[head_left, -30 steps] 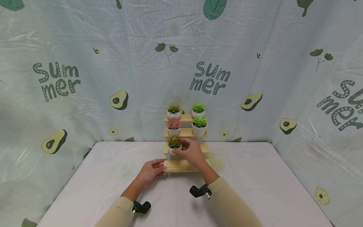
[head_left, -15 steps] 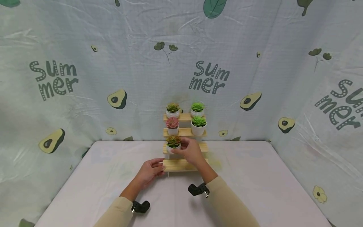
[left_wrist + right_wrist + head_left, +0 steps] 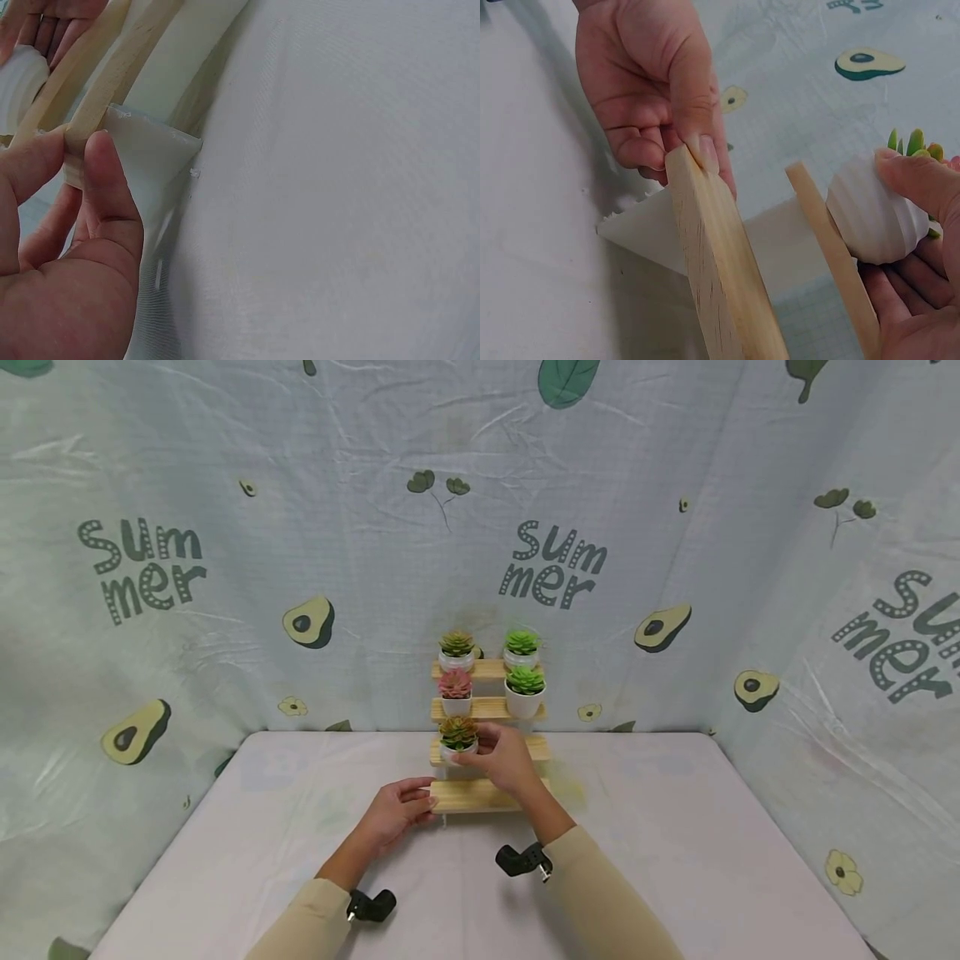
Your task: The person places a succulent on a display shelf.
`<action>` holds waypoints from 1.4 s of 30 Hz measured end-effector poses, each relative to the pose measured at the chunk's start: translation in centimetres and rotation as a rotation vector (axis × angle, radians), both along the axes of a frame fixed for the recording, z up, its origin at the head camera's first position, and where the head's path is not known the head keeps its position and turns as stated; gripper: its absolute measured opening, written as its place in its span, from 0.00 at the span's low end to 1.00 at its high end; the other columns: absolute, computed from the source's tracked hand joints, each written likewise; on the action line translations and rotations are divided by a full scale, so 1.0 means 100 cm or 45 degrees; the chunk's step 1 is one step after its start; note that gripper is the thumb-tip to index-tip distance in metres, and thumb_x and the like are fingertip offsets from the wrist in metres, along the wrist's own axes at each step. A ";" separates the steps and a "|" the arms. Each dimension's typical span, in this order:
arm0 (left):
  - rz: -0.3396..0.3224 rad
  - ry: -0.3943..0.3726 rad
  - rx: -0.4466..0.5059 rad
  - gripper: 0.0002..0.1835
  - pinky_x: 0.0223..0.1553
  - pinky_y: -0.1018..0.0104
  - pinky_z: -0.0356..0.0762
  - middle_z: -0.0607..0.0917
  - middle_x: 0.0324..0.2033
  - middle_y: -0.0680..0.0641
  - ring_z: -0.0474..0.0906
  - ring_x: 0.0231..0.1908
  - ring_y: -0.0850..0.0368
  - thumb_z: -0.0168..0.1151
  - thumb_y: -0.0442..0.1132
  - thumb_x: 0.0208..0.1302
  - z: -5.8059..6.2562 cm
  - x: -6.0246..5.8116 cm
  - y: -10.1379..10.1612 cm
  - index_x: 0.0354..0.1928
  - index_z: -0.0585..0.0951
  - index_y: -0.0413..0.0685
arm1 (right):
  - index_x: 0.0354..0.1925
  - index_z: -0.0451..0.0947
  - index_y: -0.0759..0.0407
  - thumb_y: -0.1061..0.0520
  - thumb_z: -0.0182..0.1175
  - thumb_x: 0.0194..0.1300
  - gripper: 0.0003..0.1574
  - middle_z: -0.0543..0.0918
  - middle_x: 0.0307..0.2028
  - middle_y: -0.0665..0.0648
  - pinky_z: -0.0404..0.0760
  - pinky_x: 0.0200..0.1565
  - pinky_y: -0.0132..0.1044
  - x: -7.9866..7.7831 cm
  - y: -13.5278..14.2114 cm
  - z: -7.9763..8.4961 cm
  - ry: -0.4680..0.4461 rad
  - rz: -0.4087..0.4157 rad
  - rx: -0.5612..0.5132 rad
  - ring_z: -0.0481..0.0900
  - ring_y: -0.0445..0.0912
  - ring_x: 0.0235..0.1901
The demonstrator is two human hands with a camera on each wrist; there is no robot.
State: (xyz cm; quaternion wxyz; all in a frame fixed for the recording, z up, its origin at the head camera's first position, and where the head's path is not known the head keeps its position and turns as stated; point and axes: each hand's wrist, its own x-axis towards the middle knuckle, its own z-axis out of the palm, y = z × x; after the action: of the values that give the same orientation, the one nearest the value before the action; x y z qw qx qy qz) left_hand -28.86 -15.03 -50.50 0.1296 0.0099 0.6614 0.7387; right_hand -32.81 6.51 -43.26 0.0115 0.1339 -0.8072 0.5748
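A stepped wooden plant stand (image 3: pixel 480 797) with white side supports stands at the back of the table. My left hand (image 3: pixel 397 814) pinches the left end of its lowest board (image 3: pixel 716 255) between thumb and fingers. On the left of the board above, my right hand (image 3: pixel 506 764) grips a white ribbed pot (image 3: pixel 874 210) holding an orange-green artificial succulent (image 3: pixel 458 733). Its thumb and fingers lie around the pot's side. In the left wrist view, part of that pot (image 3: pixel 21 86) shows beside the right hand's fingers.
Higher up stand a pink succulent (image 3: pixel 455 685) and a bright green one (image 3: pixel 525 681). The top board bears a brownish-green succulent (image 3: pixel 456 644) and another green one (image 3: pixel 522 642). A printed cloth (image 3: pixel 360 560) hangs right behind the stand.
The view has shifted very slightly. Both hands keep their holds, the left on the board and the right on the potted succulent, with no clear movement of either.
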 end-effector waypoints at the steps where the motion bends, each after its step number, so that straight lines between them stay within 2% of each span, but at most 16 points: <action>1: -0.004 0.003 0.002 0.28 0.40 0.69 0.88 0.82 0.40 0.48 0.83 0.36 0.62 0.60 0.28 0.72 0.000 0.000 0.000 0.71 0.67 0.27 | 0.59 0.82 0.63 0.53 0.79 0.56 0.34 0.87 0.54 0.61 0.89 0.50 0.40 0.000 0.000 0.000 -0.009 0.000 -0.004 0.87 0.51 0.51; 7: -0.026 0.015 0.002 0.29 0.40 0.70 0.87 0.82 0.40 0.48 0.83 0.36 0.62 0.61 0.28 0.71 0.001 0.000 0.000 0.70 0.67 0.26 | 0.58 0.81 0.63 0.53 0.78 0.57 0.34 0.87 0.54 0.62 0.89 0.51 0.40 0.000 0.001 0.001 -0.023 0.009 -0.016 0.87 0.52 0.52; 13: -0.009 0.002 0.003 0.28 0.40 0.71 0.87 0.82 0.40 0.49 0.83 0.36 0.63 0.61 0.28 0.71 0.001 0.000 0.000 0.70 0.67 0.27 | 0.59 0.81 0.63 0.52 0.78 0.57 0.35 0.86 0.55 0.62 0.88 0.52 0.41 0.000 0.001 0.001 -0.018 0.007 0.006 0.86 0.52 0.53; 21: -0.020 -0.002 0.009 0.29 0.40 0.70 0.88 0.83 0.39 0.49 0.83 0.36 0.63 0.61 0.28 0.72 0.001 0.000 0.000 0.71 0.67 0.27 | 0.59 0.81 0.63 0.54 0.78 0.57 0.33 0.86 0.55 0.62 0.88 0.52 0.42 0.001 0.002 0.000 -0.019 0.014 -0.034 0.86 0.55 0.54; 31: 0.007 0.001 0.015 0.28 0.39 0.70 0.87 0.83 0.39 0.49 0.83 0.35 0.62 0.60 0.27 0.71 0.002 0.000 -0.001 0.70 0.67 0.26 | 0.60 0.81 0.63 0.53 0.78 0.58 0.34 0.86 0.56 0.62 0.88 0.53 0.41 0.000 0.000 0.002 -0.020 0.015 -0.022 0.86 0.53 0.54; 38: -0.009 0.010 0.015 0.29 0.40 0.71 0.87 0.83 0.39 0.49 0.83 0.35 0.63 0.62 0.28 0.71 0.001 0.000 -0.001 0.70 0.67 0.25 | 0.60 0.81 0.62 0.53 0.78 0.56 0.34 0.86 0.56 0.60 0.88 0.53 0.40 -0.001 0.000 0.000 -0.053 0.022 -0.048 0.86 0.51 0.53; 42: -0.018 0.009 0.007 0.29 0.40 0.70 0.88 0.83 0.39 0.49 0.83 0.35 0.62 0.61 0.28 0.71 0.002 0.001 -0.001 0.70 0.67 0.26 | 0.59 0.81 0.63 0.53 0.78 0.57 0.34 0.86 0.55 0.62 0.88 0.52 0.40 0.000 0.001 0.000 -0.033 0.035 -0.066 0.86 0.52 0.53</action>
State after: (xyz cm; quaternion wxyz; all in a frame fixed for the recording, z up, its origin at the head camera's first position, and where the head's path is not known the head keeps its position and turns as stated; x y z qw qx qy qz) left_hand -28.78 -15.14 -50.26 0.1325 0.0177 0.6597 0.7395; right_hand -32.78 6.60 -43.31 -0.0033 0.1373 -0.7902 0.5972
